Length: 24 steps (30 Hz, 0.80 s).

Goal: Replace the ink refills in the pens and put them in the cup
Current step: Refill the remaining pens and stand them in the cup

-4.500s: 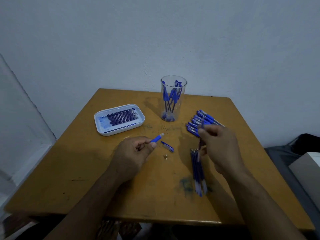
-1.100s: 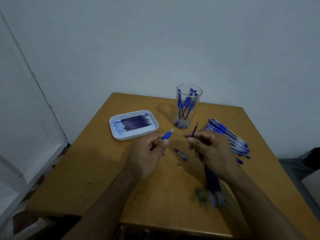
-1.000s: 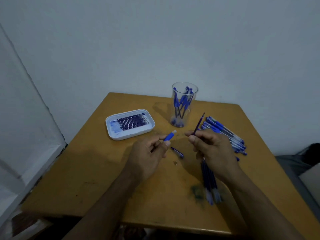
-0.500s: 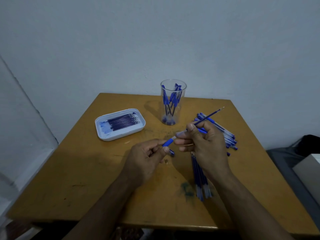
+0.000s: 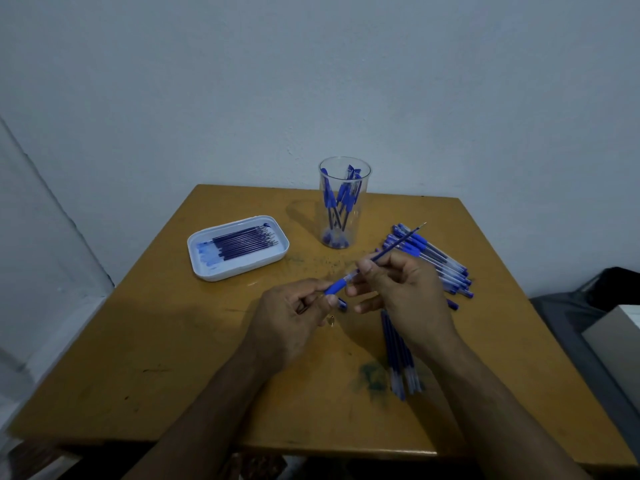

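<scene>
My left hand pinches a pen barrel by its blue grip end. My right hand pinches a thin ink refill whose lower end meets the barrel's open end, its tip pointing up and to the right. A clear cup with several blue pens stands at the back of the table. A white tray of refills lies at the left. A pile of pens lies at the right, and a bundle of loose refills lies below my right hand.
A blue pen cap and a small metal tip lie on the wooden table between my hands. A dark ink smudge marks the table near the front. A grey box is off the table's right edge.
My right hand brought the refill from the right across to the barrel in my left hand and lined it up with the barrel's open end. In the last half second little has moved.
</scene>
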Motion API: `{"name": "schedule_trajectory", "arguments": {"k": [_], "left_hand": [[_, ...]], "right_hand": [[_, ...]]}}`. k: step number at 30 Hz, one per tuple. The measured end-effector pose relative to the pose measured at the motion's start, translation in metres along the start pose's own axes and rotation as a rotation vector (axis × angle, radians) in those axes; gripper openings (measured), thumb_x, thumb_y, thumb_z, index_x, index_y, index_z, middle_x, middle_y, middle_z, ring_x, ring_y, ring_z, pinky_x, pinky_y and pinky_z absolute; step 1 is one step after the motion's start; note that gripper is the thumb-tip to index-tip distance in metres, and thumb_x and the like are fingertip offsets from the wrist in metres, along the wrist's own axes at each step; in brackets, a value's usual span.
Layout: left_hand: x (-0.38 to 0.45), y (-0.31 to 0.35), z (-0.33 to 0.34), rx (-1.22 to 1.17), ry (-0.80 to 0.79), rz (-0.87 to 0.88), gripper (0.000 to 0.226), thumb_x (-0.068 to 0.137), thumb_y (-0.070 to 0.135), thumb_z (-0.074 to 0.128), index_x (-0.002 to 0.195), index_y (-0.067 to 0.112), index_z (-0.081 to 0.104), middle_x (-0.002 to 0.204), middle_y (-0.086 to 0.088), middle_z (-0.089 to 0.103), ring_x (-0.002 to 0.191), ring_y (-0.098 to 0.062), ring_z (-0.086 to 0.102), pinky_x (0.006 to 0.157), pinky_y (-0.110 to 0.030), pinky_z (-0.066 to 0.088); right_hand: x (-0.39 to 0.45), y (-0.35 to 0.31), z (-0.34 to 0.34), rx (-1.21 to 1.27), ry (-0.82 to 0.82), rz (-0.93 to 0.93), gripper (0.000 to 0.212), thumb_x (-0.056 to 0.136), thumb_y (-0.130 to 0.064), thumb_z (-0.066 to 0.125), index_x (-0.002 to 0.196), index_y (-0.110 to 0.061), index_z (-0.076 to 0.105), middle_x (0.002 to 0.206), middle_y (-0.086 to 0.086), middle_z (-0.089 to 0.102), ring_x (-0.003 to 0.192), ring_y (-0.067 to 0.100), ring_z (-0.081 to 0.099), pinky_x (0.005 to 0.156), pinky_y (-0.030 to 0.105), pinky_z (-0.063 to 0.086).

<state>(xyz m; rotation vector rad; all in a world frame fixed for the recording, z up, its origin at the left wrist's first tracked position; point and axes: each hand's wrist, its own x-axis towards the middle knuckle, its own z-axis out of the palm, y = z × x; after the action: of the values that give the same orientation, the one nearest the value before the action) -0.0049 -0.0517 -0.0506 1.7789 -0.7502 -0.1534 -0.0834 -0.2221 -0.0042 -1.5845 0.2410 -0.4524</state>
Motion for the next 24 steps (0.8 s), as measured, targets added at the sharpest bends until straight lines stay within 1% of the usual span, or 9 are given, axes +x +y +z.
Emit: {"name": "schedule_trajectory", "arguments": {"k": [3, 6, 10, 11, 13, 15, 17, 19, 24], "left_hand": [[0.0, 0.0, 0.0, -0.01, 0.005, 0.0, 0.03, 0.095, 0.033, 0.066, 0.124, 0.027, 0.072, 0.074, 0.001, 0.069, 0.07, -0.012, 0.067, 0.072, -0.053, 0.059], [0.0, -0.002, 0.0, -0.014, -0.007, -0.008, 0.031, 0.095, 0.033, 0.067, 0.125, 0.028, 0.071, 0.075, -0.002, 0.069, 0.071, -0.015, 0.067, 0.072, -0.054, 0.058], [0.001, -0.003, -0.002, -0.027, 0.006, -0.003, 0.03, 0.096, 0.037, 0.063, 0.123, 0.029, 0.071, 0.075, 0.002, 0.069, 0.071, -0.011, 0.068, 0.067, -0.041, 0.06], [0.001, -0.003, -0.003, -0.043, 0.028, -0.013, 0.027, 0.096, 0.037, 0.062, 0.12, 0.03, 0.071, 0.074, 0.003, 0.069, 0.069, -0.009, 0.067, 0.063, -0.034, 0.057], [0.003, -0.004, -0.005, -0.081, 0.085, -0.055, 0.021, 0.097, 0.037, 0.06, 0.115, 0.034, 0.07, 0.072, 0.0, 0.069, 0.065, -0.006, 0.063, 0.059, -0.026, 0.049], [0.004, -0.007, -0.007, -0.123, 0.142, -0.11, 0.018, 0.099, 0.036, 0.059, 0.114, 0.034, 0.07, 0.072, -0.003, 0.069, 0.063, -0.006, 0.06, 0.061, -0.027, 0.047], [0.006, -0.009, -0.008, -0.118, 0.175, -0.144, 0.02, 0.101, 0.035, 0.059, 0.116, 0.031, 0.071, 0.071, -0.003, 0.069, 0.064, -0.005, 0.06, 0.063, -0.029, 0.048], [0.006, -0.008, -0.01, -0.088, 0.184, -0.152, 0.017, 0.1, 0.035, 0.059, 0.114, 0.034, 0.07, 0.07, 0.001, 0.069, 0.063, -0.002, 0.06, 0.064, -0.026, 0.048], [0.004, -0.006, -0.013, 0.003, 0.139, -0.126, 0.021, 0.099, 0.032, 0.061, 0.118, 0.029, 0.07, 0.072, -0.001, 0.069, 0.068, -0.005, 0.066, 0.07, -0.028, 0.055]], "right_hand": [[0.001, -0.004, -0.001, 0.097, 0.032, 0.015, 0.029, 0.1, -0.027, 0.059, 0.108, 0.001, 0.064, 0.09, 0.015, 0.074, 0.074, 0.028, 0.073, 0.052, 0.033, 0.058], [0.0, -0.002, -0.004, 0.014, 0.052, -0.014, 0.028, 0.1, -0.024, 0.059, 0.097, 0.003, 0.066, 0.082, 0.014, 0.072, 0.067, 0.027, 0.069, 0.046, 0.032, 0.054], [-0.005, 0.001, 0.002, -0.198, -0.071, 0.037, 0.022, 0.093, -0.038, 0.068, 0.093, -0.019, 0.078, 0.078, 0.012, 0.073, 0.064, 0.038, 0.065, 0.047, 0.034, 0.052], [-0.005, 0.002, 0.004, -0.237, -0.079, 0.049, 0.02, 0.092, -0.041, 0.068, 0.095, -0.024, 0.078, 0.077, 0.009, 0.073, 0.062, 0.034, 0.065, 0.048, 0.033, 0.052], [-0.004, 0.003, 0.006, -0.434, -0.088, 0.004, 0.015, 0.095, -0.04, 0.065, 0.098, -0.03, 0.076, 0.076, -0.004, 0.072, 0.063, 0.011, 0.065, 0.056, 0.023, 0.051], [-0.004, 0.002, 0.008, -0.792, -0.193, -0.091, 0.015, 0.099, -0.032, 0.063, 0.109, -0.031, 0.074, 0.091, -0.017, 0.07, 0.08, 0.0, 0.061, 0.069, 0.012, 0.045], [-0.005, 0.005, 0.014, -1.048, -0.332, -0.121, 0.022, 0.102, -0.027, 0.059, 0.121, -0.029, 0.071, 0.109, -0.011, 0.065, 0.094, 0.003, 0.056, 0.08, 0.018, 0.048], [-0.006, 0.009, 0.021, -1.156, -0.404, -0.101, 0.024, 0.102, -0.026, 0.057, 0.124, -0.026, 0.067, 0.113, -0.004, 0.059, 0.097, 0.01, 0.055, 0.084, 0.027, 0.052], [-0.003, 0.014, 0.026, -1.189, -0.408, -0.078, 0.02, 0.099, -0.018, 0.061, 0.116, -0.025, 0.069, 0.11, -0.006, 0.057, 0.094, 0.01, 0.055, 0.084, 0.026, 0.052]]}}
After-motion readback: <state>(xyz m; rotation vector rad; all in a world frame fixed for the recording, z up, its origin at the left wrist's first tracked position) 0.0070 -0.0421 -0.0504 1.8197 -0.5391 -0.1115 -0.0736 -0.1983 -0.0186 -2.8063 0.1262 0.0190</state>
